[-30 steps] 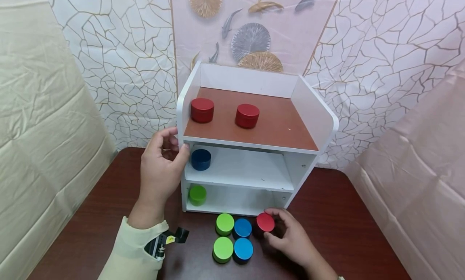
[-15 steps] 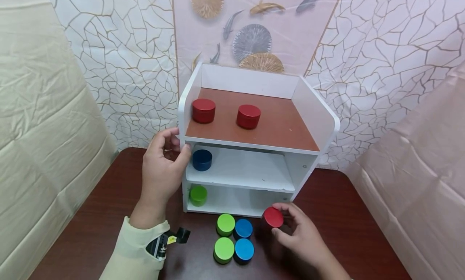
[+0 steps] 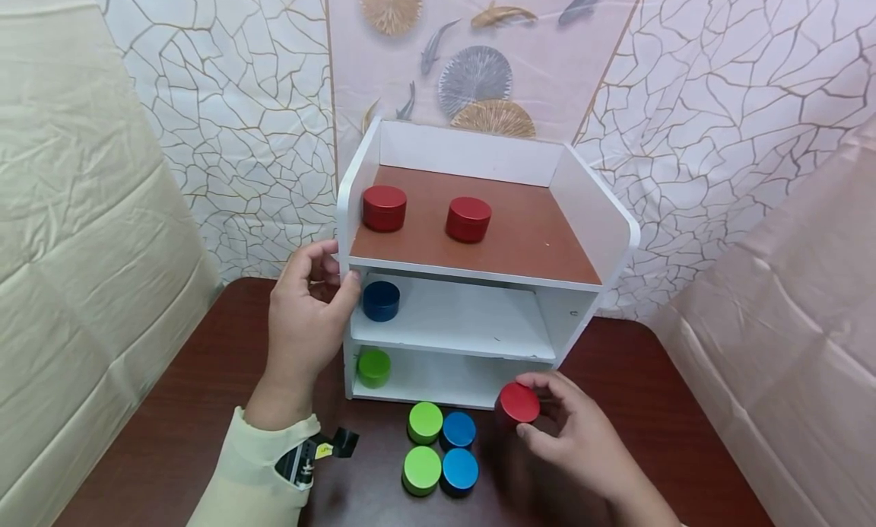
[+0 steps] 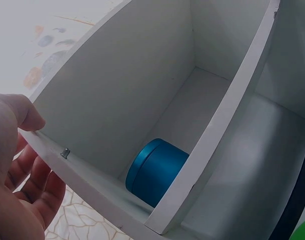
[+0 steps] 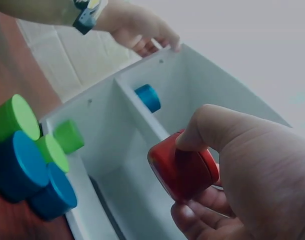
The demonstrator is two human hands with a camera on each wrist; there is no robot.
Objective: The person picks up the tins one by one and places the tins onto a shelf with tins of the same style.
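My right hand (image 3: 575, 428) pinches a round red tin (image 3: 518, 404) between thumb and fingers, in front of the shelf's lower right corner. In the right wrist view the red tin (image 5: 180, 167) is tilted, thumb on one side and fingertips on the other. My left hand (image 3: 304, 314) grips the left side panel of the white shelf unit (image 3: 452, 306), thumb at its front edge and fingers around the outside. Two red tins (image 3: 385, 208) (image 3: 468, 220) stand on the brown top. A blue tin (image 3: 380, 301) sits on the middle shelf, a green tin (image 3: 373, 368) on the bottom one.
On the dark wooden table (image 3: 171, 436), two green tins (image 3: 421, 470) and two blue tins (image 3: 460, 471) stand close together before the shelf, left of my right hand. The shelf's right side panel (image 3: 595, 207) rises above the top. Patterned cloth (image 3: 260, 131) hangs behind.
My right hand has lifted the red tin off the table, moving it slightly right and toward the shelf. My left hand keeps its hold on the side panel.
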